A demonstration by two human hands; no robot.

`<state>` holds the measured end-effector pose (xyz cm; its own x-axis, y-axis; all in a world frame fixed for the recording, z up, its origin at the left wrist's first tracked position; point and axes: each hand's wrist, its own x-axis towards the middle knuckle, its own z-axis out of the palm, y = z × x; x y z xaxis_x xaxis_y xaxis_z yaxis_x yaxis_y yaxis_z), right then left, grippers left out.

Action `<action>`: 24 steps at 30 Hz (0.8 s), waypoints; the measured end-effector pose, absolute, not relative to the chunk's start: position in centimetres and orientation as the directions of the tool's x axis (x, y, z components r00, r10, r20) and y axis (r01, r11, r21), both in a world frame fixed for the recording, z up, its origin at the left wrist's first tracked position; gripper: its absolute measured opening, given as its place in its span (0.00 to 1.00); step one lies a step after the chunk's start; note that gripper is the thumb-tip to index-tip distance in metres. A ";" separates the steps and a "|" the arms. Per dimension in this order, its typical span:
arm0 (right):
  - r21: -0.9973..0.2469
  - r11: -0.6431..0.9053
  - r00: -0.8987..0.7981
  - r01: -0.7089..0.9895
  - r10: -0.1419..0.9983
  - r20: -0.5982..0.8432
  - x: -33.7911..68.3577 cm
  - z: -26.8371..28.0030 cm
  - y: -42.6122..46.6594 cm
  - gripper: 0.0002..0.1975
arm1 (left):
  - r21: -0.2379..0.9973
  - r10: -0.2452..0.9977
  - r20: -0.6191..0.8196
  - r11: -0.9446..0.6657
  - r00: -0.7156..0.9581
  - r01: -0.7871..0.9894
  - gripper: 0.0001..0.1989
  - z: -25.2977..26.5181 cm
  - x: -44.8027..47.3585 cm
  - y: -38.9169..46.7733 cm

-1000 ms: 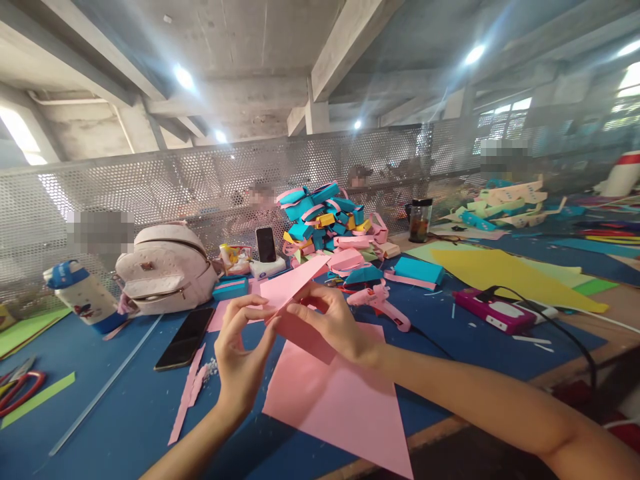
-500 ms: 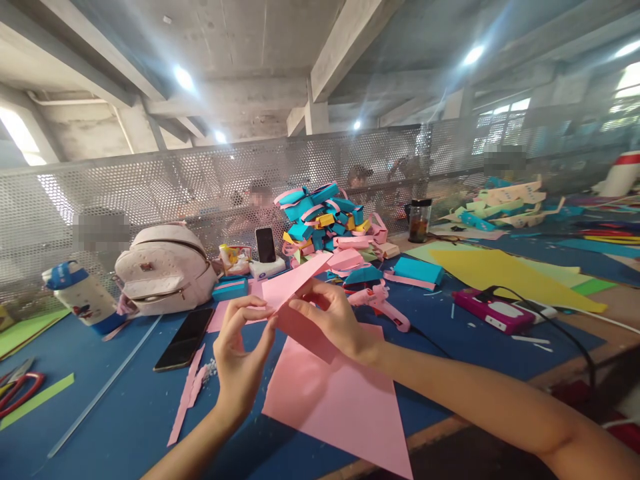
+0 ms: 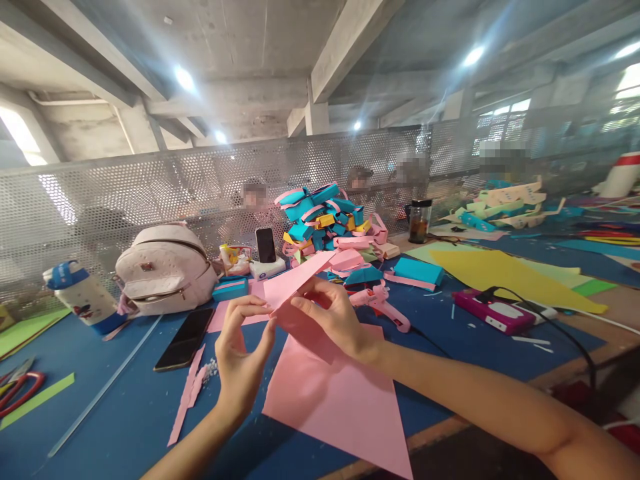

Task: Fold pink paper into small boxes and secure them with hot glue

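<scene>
Between both hands is a folded piece of pink paper [image 3: 305,327], raised above the table. My left hand [image 3: 243,357] pinches its near left corner between thumb and fingers. My right hand [image 3: 340,320] grips the fold from the right, thumb on top and fingers curled behind. Below them a larger pink sheet [image 3: 345,413] lies flat, partly shaded by the hands. Just past my right hand rests a pink glue gun [image 3: 383,305] with a black cord. The far side of the folded paper is hidden.
A heap of blue, pink and yellow paper pieces [image 3: 325,217] stands behind the hands. To the left are a phone [image 3: 185,339], a white backpack [image 3: 165,270], a bottle [image 3: 83,297] and scissors [image 3: 20,387]. Yellow paper [image 3: 510,273] and a purple box [image 3: 493,311] lie right.
Both hands keep their hold on the folded pink paper, which has shifted very slightly. Nothing on the table has visibly moved.
</scene>
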<state>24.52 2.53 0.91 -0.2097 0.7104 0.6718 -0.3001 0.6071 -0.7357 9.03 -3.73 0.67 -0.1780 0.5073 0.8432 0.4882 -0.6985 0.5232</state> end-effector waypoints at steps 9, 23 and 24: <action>-0.724 0.609 -0.204 -0.324 0.702 0.682 24.5 1.1 2.2 0.05 | 0.543 0.528 0.832 -0.714 -0.170 0.442 0.03 0.5 9.2 -3.7; -0.714 0.644 -0.238 -0.274 0.674 0.699 24.4 1.1 1.9 0.07 | 0.372 0.436 0.897 -0.661 -0.070 0.652 0.07 1.2 9.0 -4.6; -0.708 0.652 -0.245 -0.273 0.664 0.706 24.3 1.1 1.7 0.08 | 0.365 0.436 0.898 -0.656 -0.062 0.660 0.08 1.3 9.0 -4.6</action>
<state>24.34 1.75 1.09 -0.2452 0.6642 0.7062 -0.2734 0.6515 -0.7077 9.04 -4.63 1.33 -0.0622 0.4363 0.8976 0.6603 -0.6565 0.3649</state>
